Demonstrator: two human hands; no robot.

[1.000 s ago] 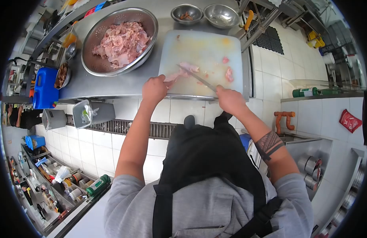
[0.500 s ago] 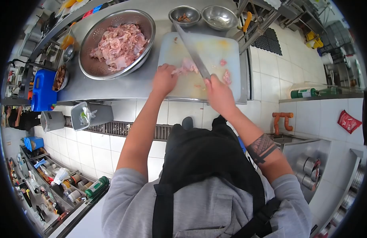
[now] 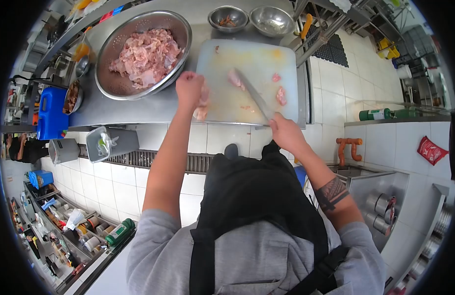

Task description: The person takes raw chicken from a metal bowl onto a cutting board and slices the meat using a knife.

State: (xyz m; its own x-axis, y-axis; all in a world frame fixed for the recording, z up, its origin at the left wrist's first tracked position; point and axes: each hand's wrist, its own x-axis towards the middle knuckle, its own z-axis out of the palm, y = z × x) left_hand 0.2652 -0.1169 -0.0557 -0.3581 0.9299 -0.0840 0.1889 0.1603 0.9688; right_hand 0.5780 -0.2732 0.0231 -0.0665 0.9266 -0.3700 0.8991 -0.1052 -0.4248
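My right hand (image 3: 287, 132) grips a long kitchen knife (image 3: 253, 94) near the board's front edge, its blade slanting up and to the left. Its tip end touches a small piece of raw chicken (image 3: 234, 78) on the white cutting board (image 3: 217, 59). At the board's left edge, my left hand (image 3: 189, 88) is closed on a larger piece of raw chicken (image 3: 203, 104), which hangs down on its right side. Two small raw scraps (image 3: 281, 96) lie on the board's right part. Close to my left hand stands a metal colander (image 3: 107, 73) heaped with raw chicken (image 3: 146, 56).
Behind the board sit a metal bowl (image 3: 228, 28) with orange-brown bits and another metal bowl (image 3: 266, 30). A blue jerrycan (image 3: 52, 113) stands beyond the steel counter's (image 3: 124, 112) left end. Below is a grey bin (image 3: 121, 141) on the tiled floor.
My left hand has moved left toward the colander with a chicken piece. My right hand has drawn the knife back toward me and slightly right, leaving a small piece by the blade.
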